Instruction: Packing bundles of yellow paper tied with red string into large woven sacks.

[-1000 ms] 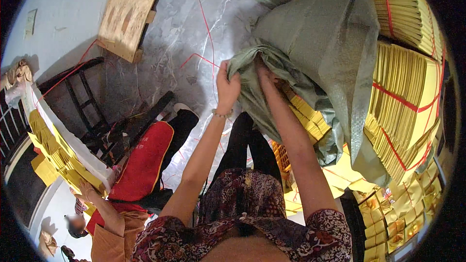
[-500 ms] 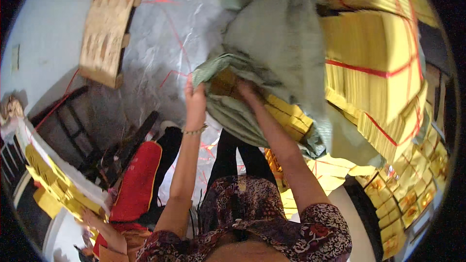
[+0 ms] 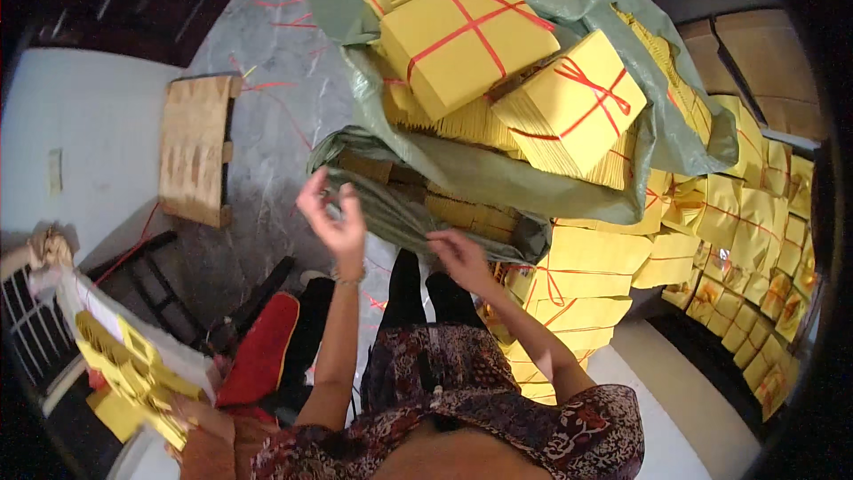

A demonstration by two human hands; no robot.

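A green woven sack with a crumpled mouth stands in front of me, with yellow paper bundles inside. My left hand is beside the left end of the mouth, thumb and fingers apart, holding nothing. At the near rim, my right hand has its fingertips closed on the sack's edge. Just beyond lies a second open green sack full of yellow paper stacks. Two of them sit on top, a larger bundle and a smaller bundle, both tied with red string.
Tied yellow stacks are piled at my right, with more packs farther right. A wooden pallet leans at the left wall. At lower left, another person's hand is beside yellow paper pieces. Red string lies on the floor.
My left hand has let go of the sack's rim and spread its fingers. My right hand has come out of the sack to its near edge. The view now takes in more bundles beyond.
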